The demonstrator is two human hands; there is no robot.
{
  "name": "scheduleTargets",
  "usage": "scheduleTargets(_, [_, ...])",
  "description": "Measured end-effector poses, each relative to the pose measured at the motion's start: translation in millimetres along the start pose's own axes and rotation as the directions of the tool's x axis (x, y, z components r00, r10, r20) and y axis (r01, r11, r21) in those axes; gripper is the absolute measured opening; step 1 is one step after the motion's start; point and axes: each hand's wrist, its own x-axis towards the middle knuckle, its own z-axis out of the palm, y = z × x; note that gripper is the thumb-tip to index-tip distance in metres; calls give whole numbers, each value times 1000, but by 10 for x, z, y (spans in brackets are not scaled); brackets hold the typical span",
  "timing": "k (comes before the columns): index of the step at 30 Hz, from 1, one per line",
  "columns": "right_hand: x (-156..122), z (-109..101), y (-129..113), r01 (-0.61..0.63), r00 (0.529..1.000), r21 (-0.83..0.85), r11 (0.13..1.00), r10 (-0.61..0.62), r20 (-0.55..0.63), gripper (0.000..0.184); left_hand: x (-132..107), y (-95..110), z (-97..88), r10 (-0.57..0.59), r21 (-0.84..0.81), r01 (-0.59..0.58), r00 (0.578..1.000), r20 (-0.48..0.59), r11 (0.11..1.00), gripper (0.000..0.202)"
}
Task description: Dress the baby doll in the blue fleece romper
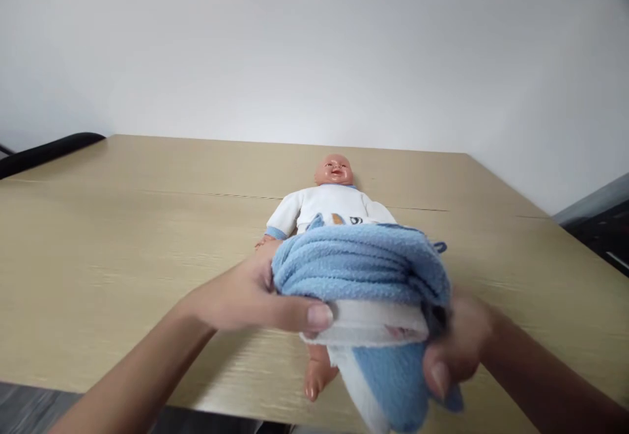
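A baby doll (334,201) in a white top lies on its back along the wooden table (122,237), head toward the far wall. A bunched blue fleece garment (361,267) with a white inner band sits over its lower body. My left hand (250,296) grips the garment's left edge, thumb pressed along the white band. My right hand (455,349), blurred by motion, pinches the blue fabric at the lower right. One bare doll foot (317,378) sticks out below the cloth near the table's front edge.
A white wall stands right behind the table's far edge. A black chair back (49,149) shows at the far left. Dark furniture (599,224) sits beyond the table's right edge.
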Motion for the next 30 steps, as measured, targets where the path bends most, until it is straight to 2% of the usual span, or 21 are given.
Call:
scheduleTargets(2, [-50,176,-66,-15,995,-1,1000,15,-103,51,-186,-104,221,-23,6,24,995,-97,1000,19])
scheduleTargets(4, [-87,362,-118,-41,973,-93,995,19,-229,31,-344,-239,432,-72,35,83,967,-245,996,20])
scheduleTargets(6, [-116,524,-142,-53,955,-210,976,-12,-297,25,-461,-394,603,-94,89,147,893,-439,985,21])
scheduleTargets(8, [-137,638,-124,-75,940,-277,958,-24,-340,22,-531,-547,724,-101,127,220,792,-602,967,29])
scheduleTargets(10, [-145,697,-65,-129,920,-306,943,-1,-391,20,-554,-679,801,-113,129,277,714,-691,952,39])
scheduleTargets(12, [-135,710,26,-191,906,-316,929,44,-420,19,-535,-782,843,-124,128,309,679,-724,942,47])
scheduleTargets(15, [-96,683,178,-275,895,-327,904,116,-432,15,-456,-897,845,-114,172,340,677,-727,924,53])
scheduleTargets(19, [-51,644,315,-355,863,-365,861,151,-482,12,-343,-988,759,-33,275,333,688,-725,902,47])
scheduleTargets(24, [-8,611,382,-397,847,-362,843,185,-499,15,-215,-991,639,-46,312,377,698,-715,872,43])
scheduleTargets(30, [138,482,536,-422,808,-373,826,157,-568,10,-33,-969,459,-12,365,414,675,-738,834,45])
